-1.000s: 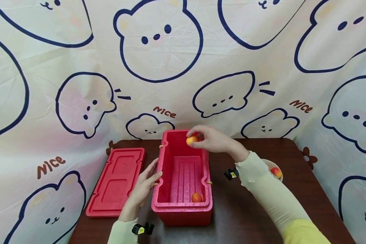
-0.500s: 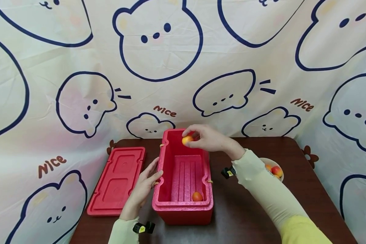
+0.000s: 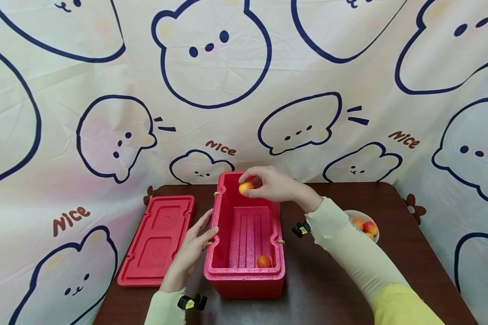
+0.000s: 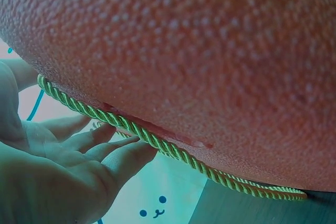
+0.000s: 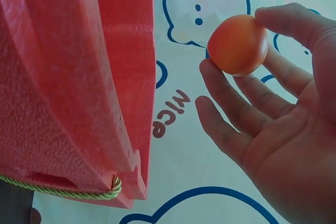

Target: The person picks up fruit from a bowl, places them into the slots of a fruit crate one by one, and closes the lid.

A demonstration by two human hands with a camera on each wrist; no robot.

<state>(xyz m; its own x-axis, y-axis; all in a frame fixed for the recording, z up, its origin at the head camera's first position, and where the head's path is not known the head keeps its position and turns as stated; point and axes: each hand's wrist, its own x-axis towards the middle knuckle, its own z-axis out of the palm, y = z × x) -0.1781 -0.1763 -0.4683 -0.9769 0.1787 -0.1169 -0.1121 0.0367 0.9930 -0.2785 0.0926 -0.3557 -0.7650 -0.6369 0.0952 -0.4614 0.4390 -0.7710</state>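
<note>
An open red foam box stands in the middle of the table. Over its far end my right hand pinches a small round orange-yellow fruit between thumb and fingertips. In the right wrist view this fruit shows smooth and orange, held out beyond the box wall. My left hand rests against the box's left side, thumb by the rim. The left wrist view has its fingers extended close to the green cord handle. Inside the box, an orange-red fruit lies in the near right corner.
A red lid lies flat on the dark table, left of the box. To the right, partly behind the right sleeve, a pale bowl holds several red and yellow fruits. A printed cloth hangs behind the table.
My right hand has moved a little to the left with the fruit, further over the box. More of the bowl shows now. The left hand and the box stay in place.
</note>
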